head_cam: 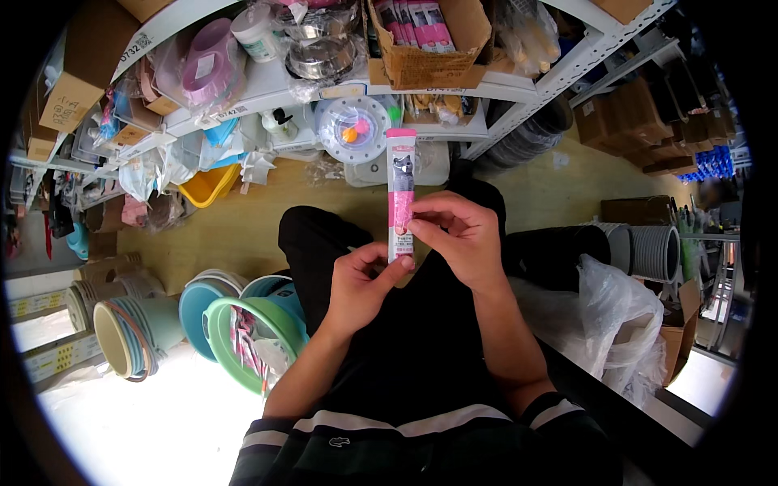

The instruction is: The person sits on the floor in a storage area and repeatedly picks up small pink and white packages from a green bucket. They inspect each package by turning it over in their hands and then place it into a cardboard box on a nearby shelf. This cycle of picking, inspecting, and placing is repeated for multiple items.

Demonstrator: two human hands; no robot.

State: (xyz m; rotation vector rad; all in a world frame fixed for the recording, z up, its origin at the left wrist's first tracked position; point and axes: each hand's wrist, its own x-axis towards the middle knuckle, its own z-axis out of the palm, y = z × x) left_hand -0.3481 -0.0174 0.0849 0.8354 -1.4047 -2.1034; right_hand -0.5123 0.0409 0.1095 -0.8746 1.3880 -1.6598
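A slim pink-and-white sachet [402, 182] with a cat picture, which looks like a cat treat stick, stands upright in front of me. My left hand [364, 285] pinches its bottom end between thumb and fingers. Higher up, the thumb and fingertips of my right hand [459, 234] meet its right edge. Beyond the sachet's top, an open cardboard box [425, 70] on the shelf holds several similar pink sachets [419, 27]. To my left, a green plastic basin [213, 331] contains more pink wrappers or packets [246, 340], partly hidden by its rim.
Ahead is a white metal shelf [516, 91] with wrapped pink pet bowls [206, 61], steel bowls [322, 58] and a round toy with balls [354, 130]. Stacked buckets [140, 337] stand at left, beside a yellow tub [209, 185] further off. Clear plastic wrap [614, 316] lies at right.
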